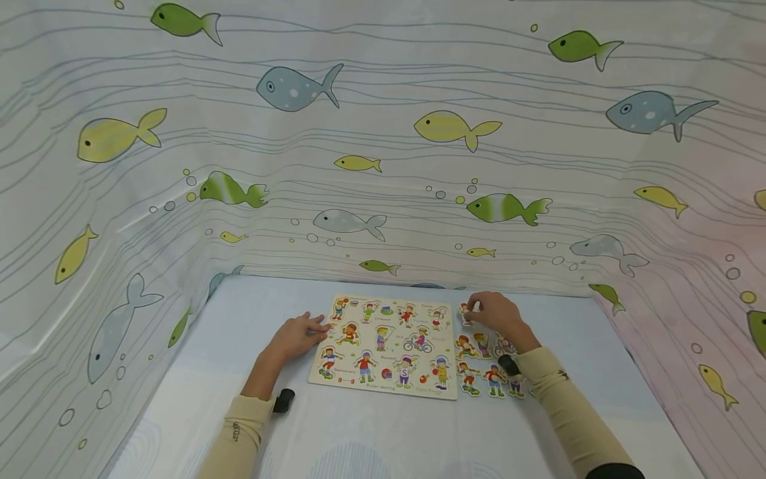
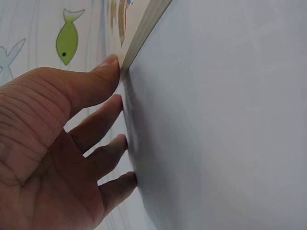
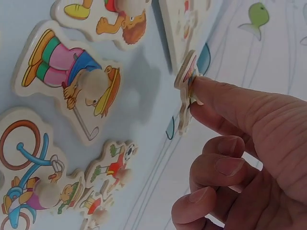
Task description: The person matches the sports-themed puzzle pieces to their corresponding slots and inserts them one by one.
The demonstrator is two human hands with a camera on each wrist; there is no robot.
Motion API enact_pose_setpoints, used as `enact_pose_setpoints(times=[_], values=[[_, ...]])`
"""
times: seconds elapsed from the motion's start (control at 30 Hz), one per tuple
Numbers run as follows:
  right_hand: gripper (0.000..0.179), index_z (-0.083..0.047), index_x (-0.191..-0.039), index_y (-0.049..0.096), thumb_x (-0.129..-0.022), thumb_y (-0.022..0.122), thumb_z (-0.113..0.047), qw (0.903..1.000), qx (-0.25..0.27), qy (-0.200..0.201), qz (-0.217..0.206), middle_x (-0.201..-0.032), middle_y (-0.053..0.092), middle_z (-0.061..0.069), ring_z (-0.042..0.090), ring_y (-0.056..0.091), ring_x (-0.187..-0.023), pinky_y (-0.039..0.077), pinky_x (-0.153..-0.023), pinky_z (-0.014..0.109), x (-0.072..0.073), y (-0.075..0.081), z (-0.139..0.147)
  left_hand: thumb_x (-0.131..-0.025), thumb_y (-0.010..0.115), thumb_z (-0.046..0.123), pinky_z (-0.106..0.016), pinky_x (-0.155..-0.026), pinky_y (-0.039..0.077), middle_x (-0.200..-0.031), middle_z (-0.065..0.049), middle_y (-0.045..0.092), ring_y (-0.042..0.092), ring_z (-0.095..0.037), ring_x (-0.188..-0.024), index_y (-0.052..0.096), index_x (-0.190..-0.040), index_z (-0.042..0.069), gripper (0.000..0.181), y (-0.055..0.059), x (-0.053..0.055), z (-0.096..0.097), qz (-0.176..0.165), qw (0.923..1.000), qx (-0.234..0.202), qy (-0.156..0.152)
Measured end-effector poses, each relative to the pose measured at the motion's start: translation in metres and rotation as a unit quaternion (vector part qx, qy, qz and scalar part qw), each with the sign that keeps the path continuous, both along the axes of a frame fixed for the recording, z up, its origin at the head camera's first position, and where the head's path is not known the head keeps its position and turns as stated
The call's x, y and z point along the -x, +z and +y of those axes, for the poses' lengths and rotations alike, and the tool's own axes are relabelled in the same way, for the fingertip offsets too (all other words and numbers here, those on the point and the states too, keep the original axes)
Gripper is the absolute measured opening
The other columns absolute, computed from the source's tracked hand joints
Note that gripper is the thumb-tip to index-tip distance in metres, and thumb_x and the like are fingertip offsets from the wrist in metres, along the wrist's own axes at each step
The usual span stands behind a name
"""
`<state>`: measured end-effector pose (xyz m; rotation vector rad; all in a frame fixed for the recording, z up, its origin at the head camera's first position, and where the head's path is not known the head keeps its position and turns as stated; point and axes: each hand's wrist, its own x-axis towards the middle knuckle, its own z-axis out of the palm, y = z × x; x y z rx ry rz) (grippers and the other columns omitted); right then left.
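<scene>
A wooden puzzle board [image 1: 353,356] printed with children doing sports lies on the table. At its left edge rests my left hand [image 1: 297,336], fingers spread. In the left wrist view the thumb touches the board's edge [image 2: 144,29] and the other fingertips meet the tabletop. Just beyond the board's right side, my right hand [image 1: 498,313] pinches a small wooden figure piece [image 3: 184,103] between thumb and index finger, held on edge above the table. Below that hand lie loose knobbed pieces, among them a golfer piece [image 3: 72,79] and a bicycle piece [image 3: 24,165].
More pieces lie right of the board, including a runner piece [image 1: 465,346], a skateboarder piece [image 1: 469,380] and a piece in a red top [image 1: 494,382]. A pale cloth covers the table [image 1: 335,426]. Behind it hangs a fish-patterned curtain [image 1: 395,193].
</scene>
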<state>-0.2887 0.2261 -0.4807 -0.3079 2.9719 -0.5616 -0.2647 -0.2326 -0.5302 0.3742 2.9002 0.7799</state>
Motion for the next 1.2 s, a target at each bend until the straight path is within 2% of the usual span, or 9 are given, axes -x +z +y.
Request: enact_pose_setpoints(times=[0.33,0.6,0.8,1.2], values=[[0.017,-0.015,-0.093,0.070,-0.088,0.076,-0.031,0.9998,-0.011,0.010,0.013,-0.075,0.058,-0.002,0.016,0.048,-0.061,0.037,-0.048,0.029,-0.004,0.008,-0.015,-0.093,0.070,0.024,-0.061,-0.112,0.027,-0.140,-0.010,0.054,0.034,-0.044,-0.139,0.071,-0.119,0.010,0.030,0.000,0.001,-0.001,-0.001,1.0000,0.001,0.007],[0.016,-0.016,-0.093,0.070,-0.089,0.074,-0.031,0.9995,0.002,0.029,0.012,-0.074,0.057,-0.001,0.016,0.048,-0.059,0.037,-0.047,0.029,-0.004,0.010,-0.025,-0.092,0.070,0.023,-0.061,-0.112,0.026,-0.140,-0.011,0.054,0.034,-0.044,-0.138,0.071,-0.119,0.010,0.029,0.002,0.000,0.000,-0.001,1.0000,0.001,0.004],[0.017,-0.017,-0.094,0.070,-0.089,0.074,-0.032,0.9989,0.001,0.041,0.021,-0.075,0.057,-0.002,0.016,0.048,-0.060,0.037,-0.048,0.029,-0.003,0.015,-0.035,-0.092,0.070,0.025,-0.060,-0.112,0.026,-0.140,-0.010,0.054,0.034,-0.043,-0.139,0.071,-0.119,0.011,0.030,0.001,0.001,0.000,-0.004,1.0000,0.001,0.009],[0.018,-0.019,-0.095,0.070,-0.089,0.074,-0.035,0.9984,0.007,0.054,0.013,-0.074,0.057,-0.004,0.015,0.049,-0.061,0.037,-0.048,0.029,0.000,0.020,-0.059,-0.092,0.070,0.024,-0.061,-0.112,0.027,-0.140,-0.010,0.053,0.034,-0.044,-0.139,0.071,-0.119,0.010,0.030,0.000,0.001,0.000,-0.003,1.0000,0.001,0.004]])
